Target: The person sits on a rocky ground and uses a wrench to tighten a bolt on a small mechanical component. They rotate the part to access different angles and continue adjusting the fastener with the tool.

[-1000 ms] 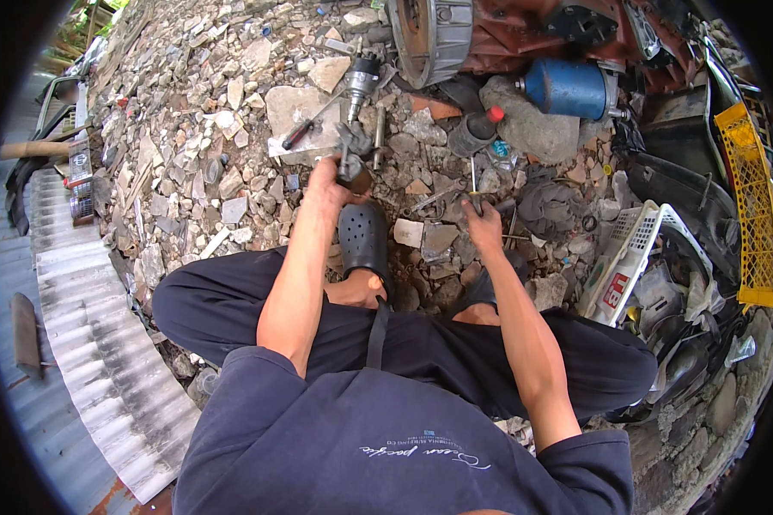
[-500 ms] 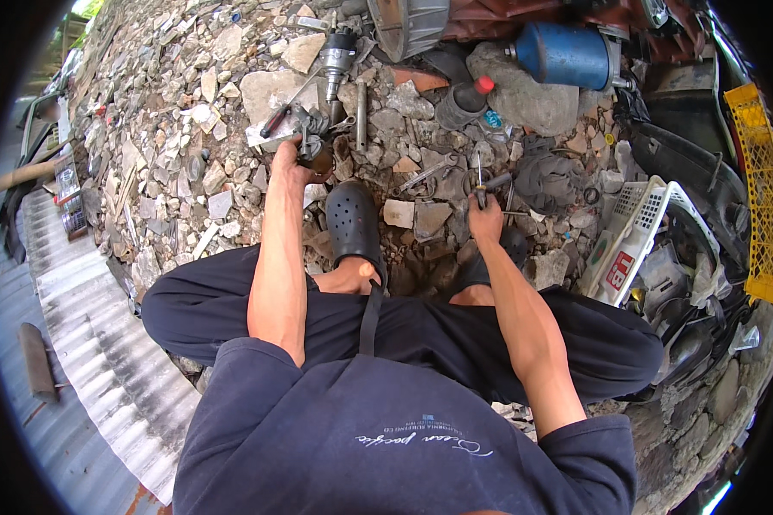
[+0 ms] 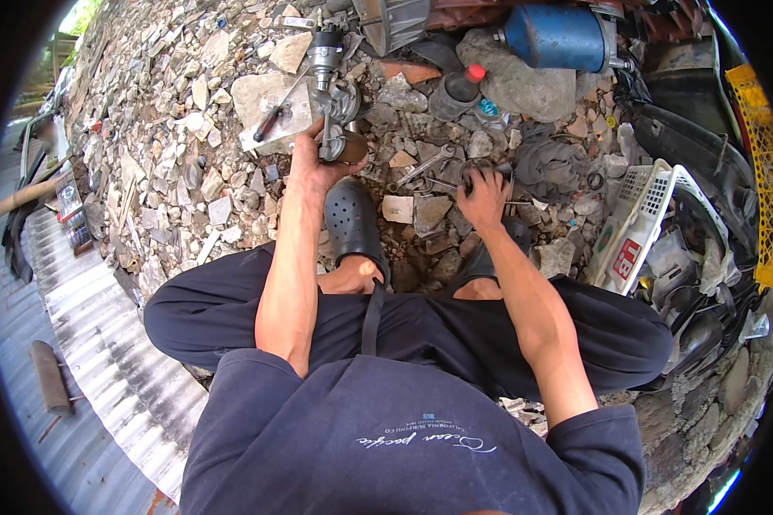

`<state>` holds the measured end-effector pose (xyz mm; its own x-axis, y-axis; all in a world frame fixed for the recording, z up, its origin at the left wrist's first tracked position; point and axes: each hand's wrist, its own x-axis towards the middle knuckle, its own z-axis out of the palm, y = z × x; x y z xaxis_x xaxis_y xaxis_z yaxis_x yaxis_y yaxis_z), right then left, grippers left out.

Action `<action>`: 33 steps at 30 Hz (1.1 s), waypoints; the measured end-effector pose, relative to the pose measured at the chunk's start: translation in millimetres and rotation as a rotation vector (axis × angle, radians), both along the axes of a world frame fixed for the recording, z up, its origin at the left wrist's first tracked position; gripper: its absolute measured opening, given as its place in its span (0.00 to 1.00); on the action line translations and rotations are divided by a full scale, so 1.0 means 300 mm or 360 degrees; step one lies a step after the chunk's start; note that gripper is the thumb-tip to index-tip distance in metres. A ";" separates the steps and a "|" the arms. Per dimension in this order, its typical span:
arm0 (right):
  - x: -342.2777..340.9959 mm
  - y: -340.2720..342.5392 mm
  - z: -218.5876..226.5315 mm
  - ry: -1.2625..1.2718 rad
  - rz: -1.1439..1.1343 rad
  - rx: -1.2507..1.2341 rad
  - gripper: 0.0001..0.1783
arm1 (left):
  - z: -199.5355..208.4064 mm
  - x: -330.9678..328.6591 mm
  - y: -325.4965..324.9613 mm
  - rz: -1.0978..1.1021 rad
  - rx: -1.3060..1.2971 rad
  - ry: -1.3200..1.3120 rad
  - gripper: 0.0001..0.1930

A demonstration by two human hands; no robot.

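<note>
Holding metal part (image 3: 332, 144) in L hand (image 3: 316, 174), R hand (image 3: 484, 196) nr wrench (image 3: 427, 166)

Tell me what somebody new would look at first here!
Probably the big blue cylinder near the top, right of centre, with a bright red cap lower down to its left. The yellow plastic lattice stands out at the far right edge. Then maybe the left hand holding a metal part, just above a black clog.

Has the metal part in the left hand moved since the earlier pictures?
Yes: the metal part in the left hand has shifted right, judged against the flat stone slab.
</note>
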<state>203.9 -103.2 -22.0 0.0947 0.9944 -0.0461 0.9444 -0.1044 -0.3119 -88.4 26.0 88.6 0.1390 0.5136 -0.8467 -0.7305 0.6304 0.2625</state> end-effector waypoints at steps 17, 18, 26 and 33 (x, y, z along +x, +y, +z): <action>0.007 0.097 -0.041 -0.0086 0.0680 -0.0139 0.17 | 0.357 0.130 -0.059 0.0088 0.0460 -0.0287 0.31; 0.005 0.095 -0.039 -0.0075 0.0690 -0.0141 0.18 | 0.353 0.127 -0.063 0.0053 0.0500 -0.0309 0.30; -0.002 0.102 -0.018 0.0075 0.0567 -0.0230 0.16 | 0.374 0.135 -0.113 -0.0107 0.0726 -0.0501 0.19; 0.028 0.207 0.157 0.1343 -0.0547 0.0207 0.17 | 0.392 0.150 -0.144 -0.0199 0.0734 -0.0642 0.16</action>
